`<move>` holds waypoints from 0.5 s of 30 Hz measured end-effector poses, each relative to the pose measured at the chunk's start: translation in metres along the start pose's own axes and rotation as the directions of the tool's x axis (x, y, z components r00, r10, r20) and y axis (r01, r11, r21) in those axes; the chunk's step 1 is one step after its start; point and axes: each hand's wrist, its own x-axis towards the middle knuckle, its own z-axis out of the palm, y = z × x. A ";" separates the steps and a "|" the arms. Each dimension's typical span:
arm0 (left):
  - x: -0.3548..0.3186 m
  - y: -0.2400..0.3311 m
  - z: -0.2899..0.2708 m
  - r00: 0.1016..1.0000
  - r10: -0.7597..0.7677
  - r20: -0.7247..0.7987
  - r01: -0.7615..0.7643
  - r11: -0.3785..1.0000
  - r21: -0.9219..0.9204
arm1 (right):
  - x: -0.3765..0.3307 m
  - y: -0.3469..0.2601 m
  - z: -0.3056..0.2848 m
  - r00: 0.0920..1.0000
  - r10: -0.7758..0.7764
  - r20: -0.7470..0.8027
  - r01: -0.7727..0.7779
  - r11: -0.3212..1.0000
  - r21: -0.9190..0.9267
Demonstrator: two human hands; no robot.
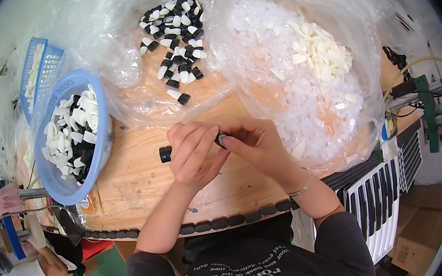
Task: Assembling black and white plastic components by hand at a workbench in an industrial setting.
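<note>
Both my hands meet over the middle of the wooden table. My right hand pinches a small black round cap with a greyish inside between thumb and fingertips. My left hand is closed right beside it, its fingers curled; what lies within them is hidden. A short black cylindrical piece shows at the outer side of my left hand, and I cannot tell whether the hand touches it. Beyond my hands lies a pile of black pieces with white flat tongues, a few strays nearest me.
To the left stands a blue basin of white and black pieces, a blue basket behind it. Clear plastic sheeting holds translucent flakes and cream pieces at right. A slotted white rack stands lower right; another person is lower left.
</note>
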 end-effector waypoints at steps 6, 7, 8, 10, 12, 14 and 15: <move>0.000 0.000 0.000 1.000 0.012 0.005 -0.012 1.000 -0.018 | -0.001 0.004 0.003 0.999 0.032 -0.028 -0.029 0.994 0.104; 0.000 0.000 0.000 1.000 0.013 0.006 -0.013 1.000 -0.018 | -0.001 0.005 0.004 0.999 0.030 -0.031 -0.026 0.992 0.120; 0.000 0.001 0.001 1.000 0.017 0.006 -0.016 0.999 -0.028 | -0.001 0.007 0.003 0.999 0.026 -0.040 -0.022 0.993 0.117; 0.000 0.002 0.001 1.000 0.011 0.025 -0.011 1.000 0.004 | 0.000 0.011 0.001 0.999 0.008 -0.043 -0.003 0.994 0.109; -0.001 0.002 0.001 0.999 0.005 0.037 -0.006 1.000 0.004 | 0.001 0.010 0.001 0.998 0.043 -0.053 -0.038 0.995 0.094; -0.002 0.002 0.001 0.999 0.001 0.047 -0.002 1.000 0.009 | 0.003 0.007 -0.004 0.995 0.077 -0.058 -0.072 0.994 0.081; -0.004 0.002 0.001 0.995 -0.086 0.057 0.086 0.996 0.008 | 0.006 0.005 -0.008 0.997 0.067 -0.034 -0.067 0.998 0.014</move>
